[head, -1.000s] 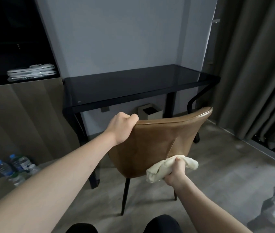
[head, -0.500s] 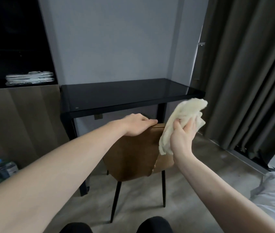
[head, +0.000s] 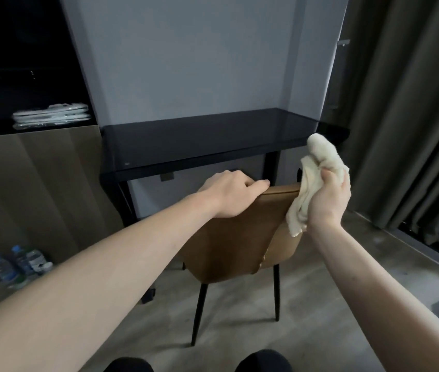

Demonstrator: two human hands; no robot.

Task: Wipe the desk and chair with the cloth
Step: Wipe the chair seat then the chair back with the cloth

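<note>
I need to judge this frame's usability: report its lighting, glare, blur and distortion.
Head view: dim, even light; the black desk has a soft sheen reflecting the wall, no hard glare. The cloth and right hand look slightly soft. Wide-angle stretch enlarges the forearms at the edges. The upper-left shelf is nearly black.

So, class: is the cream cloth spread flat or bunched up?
Bunched up. The cream cloth is crumpled in the right hand, folds hanging beside the brown leather chair.

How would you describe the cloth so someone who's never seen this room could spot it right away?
Find the black glass-topped desk against the grey wall, then the brown chair in front of it. At the chair back's right top corner, the right hand grips a crumpled cream cloth. It is the only pale, soft thing among dark, hard furniture.
</note>
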